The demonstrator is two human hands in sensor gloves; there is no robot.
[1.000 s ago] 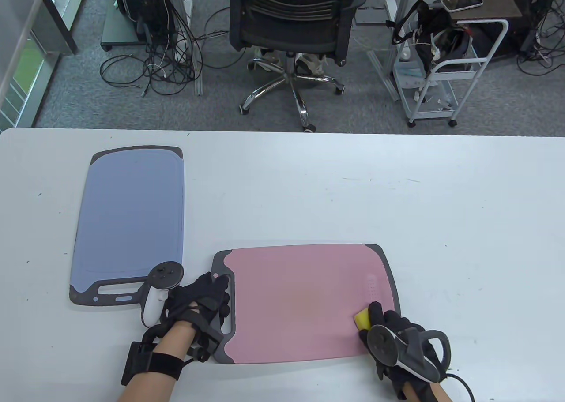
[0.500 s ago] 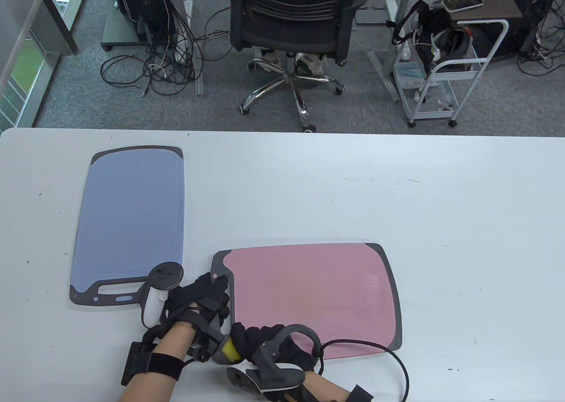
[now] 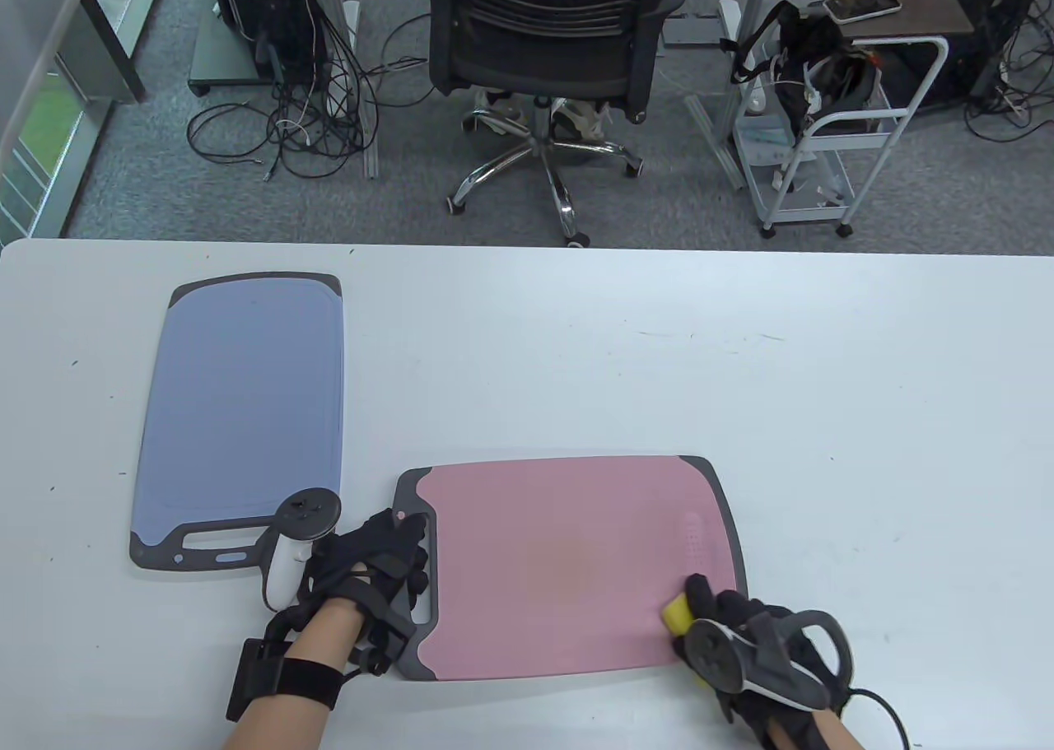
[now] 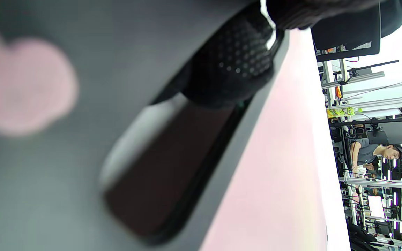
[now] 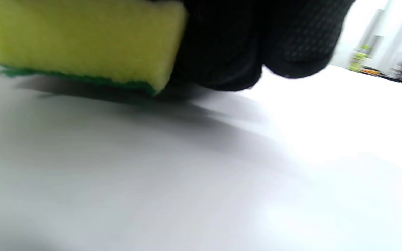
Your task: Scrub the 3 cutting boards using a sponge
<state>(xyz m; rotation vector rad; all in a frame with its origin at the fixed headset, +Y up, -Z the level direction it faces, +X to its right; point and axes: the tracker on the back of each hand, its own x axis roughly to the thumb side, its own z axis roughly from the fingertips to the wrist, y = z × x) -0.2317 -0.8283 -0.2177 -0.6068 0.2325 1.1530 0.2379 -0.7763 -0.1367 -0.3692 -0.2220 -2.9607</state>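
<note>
A pink cutting board (image 3: 560, 561) with grey ends lies near the table's front edge. My left hand (image 3: 375, 565) rests on its grey handle end (image 4: 173, 167), fingers (image 4: 236, 66) laid over the handle slot. My right hand (image 3: 725, 618) grips a yellow sponge (image 3: 677, 614) with a green underside (image 5: 79, 42) at the board's front right corner, pressed flat down. A blue cutting board (image 3: 243, 412) lies at the left of the table, handle toward me. Only two boards show.
White table (image 3: 823, 421) stretches to the right and back. Beyond its far edge stand an office chair (image 3: 547, 50), a white cart (image 3: 823, 124) and floor cables (image 3: 288, 124). A cable (image 3: 881, 709) trails from my right wrist.
My right hand with the sponge swept from the pink board's right side to its front left corner, then back to the front right corner. The left hand stayed on the handle.
</note>
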